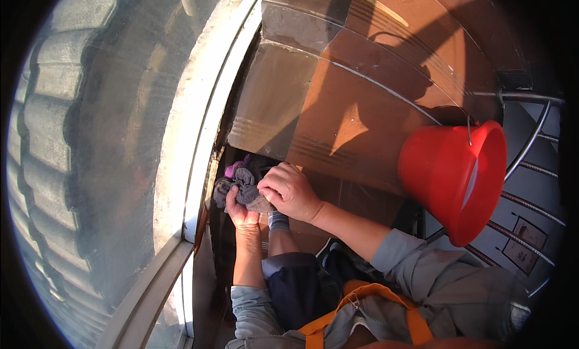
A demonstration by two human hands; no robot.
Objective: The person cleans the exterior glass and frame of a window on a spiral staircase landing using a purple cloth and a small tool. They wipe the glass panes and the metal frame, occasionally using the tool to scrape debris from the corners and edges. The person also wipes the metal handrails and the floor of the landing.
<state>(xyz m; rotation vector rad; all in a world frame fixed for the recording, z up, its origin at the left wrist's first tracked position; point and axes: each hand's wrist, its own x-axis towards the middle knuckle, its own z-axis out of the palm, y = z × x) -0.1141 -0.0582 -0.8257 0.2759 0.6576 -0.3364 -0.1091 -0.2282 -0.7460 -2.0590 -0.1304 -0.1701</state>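
Observation:
A bunched, damp-looking grey cloth with a purple part at its top lies in my left hand, whose thumb presses on it from the near side. My right hand pinches the right edge of the same cloth, fingers curled. Both hands are close together above dark steps, just right of the window frame. A red plastic bucket with a wire handle stands on the brown tiled stair to the right, its opening facing right in the view; something pale shows inside.
Brown tiled steps rise beyond my hands, with a thin strip lying at the top. A white window frame and glass run along the left, with roof tiles outside. Metal railings stand at the right. My feet are on the stairs below.

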